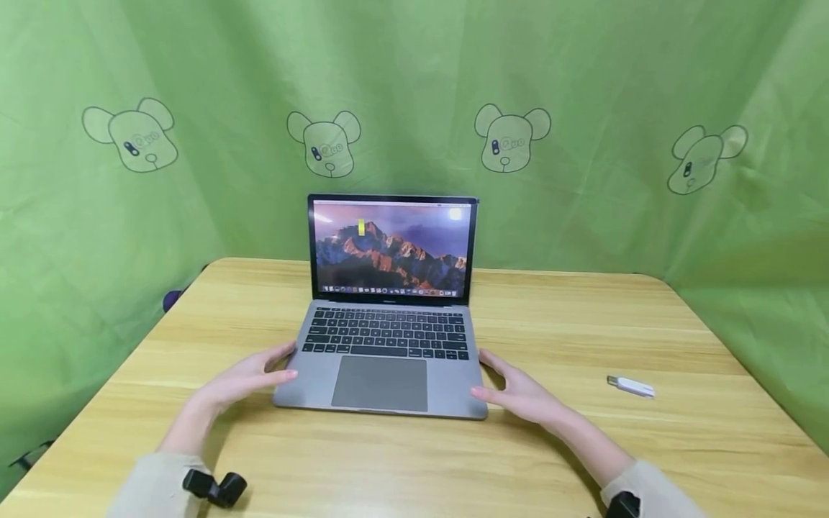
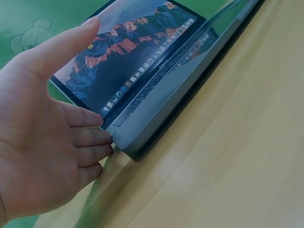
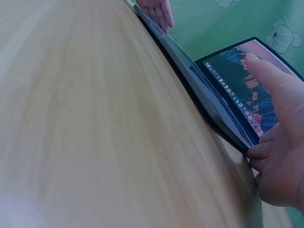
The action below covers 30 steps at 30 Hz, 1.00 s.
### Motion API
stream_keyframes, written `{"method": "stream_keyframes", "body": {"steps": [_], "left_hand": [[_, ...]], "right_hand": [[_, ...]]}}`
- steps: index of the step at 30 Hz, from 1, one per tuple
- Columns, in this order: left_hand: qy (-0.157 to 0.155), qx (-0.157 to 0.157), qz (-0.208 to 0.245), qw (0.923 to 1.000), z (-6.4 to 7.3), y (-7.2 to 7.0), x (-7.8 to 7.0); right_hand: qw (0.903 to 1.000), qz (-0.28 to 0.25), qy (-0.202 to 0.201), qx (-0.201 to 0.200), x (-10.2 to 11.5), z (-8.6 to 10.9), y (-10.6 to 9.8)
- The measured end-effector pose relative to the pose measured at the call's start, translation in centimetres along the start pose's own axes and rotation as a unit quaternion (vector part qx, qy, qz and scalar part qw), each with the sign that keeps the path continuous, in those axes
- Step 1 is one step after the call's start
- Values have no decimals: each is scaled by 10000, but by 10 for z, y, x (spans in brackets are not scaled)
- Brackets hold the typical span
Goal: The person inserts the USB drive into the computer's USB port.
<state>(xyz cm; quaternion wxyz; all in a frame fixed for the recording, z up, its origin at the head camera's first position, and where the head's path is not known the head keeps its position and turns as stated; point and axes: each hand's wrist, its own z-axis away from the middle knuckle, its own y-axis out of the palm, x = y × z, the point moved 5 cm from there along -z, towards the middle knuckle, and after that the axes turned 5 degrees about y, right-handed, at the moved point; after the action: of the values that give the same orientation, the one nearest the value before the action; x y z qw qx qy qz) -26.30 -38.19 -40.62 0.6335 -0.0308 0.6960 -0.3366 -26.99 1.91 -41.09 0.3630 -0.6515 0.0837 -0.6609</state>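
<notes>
A grey laptop (image 1: 447,388) stands unfolded on the wooden table, its screen (image 1: 391,248) lit with a mountain picture and a row of icons. At its left edge is my left hand (image 1: 249,373), fingertips against the side of the base. The left thumb (image 2: 71,45) is held up above it in the left wrist view. My right hand (image 1: 521,392) is at the opposite edge. In the right wrist view its fingers (image 3: 261,149) touch the base's side, and the thumb (image 3: 266,71) is raised. Both hands' undersides are hidden in the head view.
To the right of the laptop lies a white USB stick (image 1: 633,387) with a metal plug. The table (image 1: 388,467) has rounded far corners. Behind it hangs a green curtain (image 1: 414,72) with bear-head drawings. Black devices (image 1: 215,488) sit on both wrists.
</notes>
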Motion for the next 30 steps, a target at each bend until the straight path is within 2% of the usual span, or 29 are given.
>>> {"method": "stream_keyframes", "body": {"steps": [8,14,22,30], "left_hand": [[101,144,88,9998,-5,2,1],[147,206,34,9997,-7,1,1],[174,373,-191,9990,-4,-2,-2],[392,468,-248,9978,2,-9,-2]], "right_hand": [[9998,-148,148,-39,-5,1,-1],[9999,-111,0,-118,-5,2,-1],[9998,-13,2,-223,-2,3,0],[9999,24,7,-154,2,-1,5]]}}
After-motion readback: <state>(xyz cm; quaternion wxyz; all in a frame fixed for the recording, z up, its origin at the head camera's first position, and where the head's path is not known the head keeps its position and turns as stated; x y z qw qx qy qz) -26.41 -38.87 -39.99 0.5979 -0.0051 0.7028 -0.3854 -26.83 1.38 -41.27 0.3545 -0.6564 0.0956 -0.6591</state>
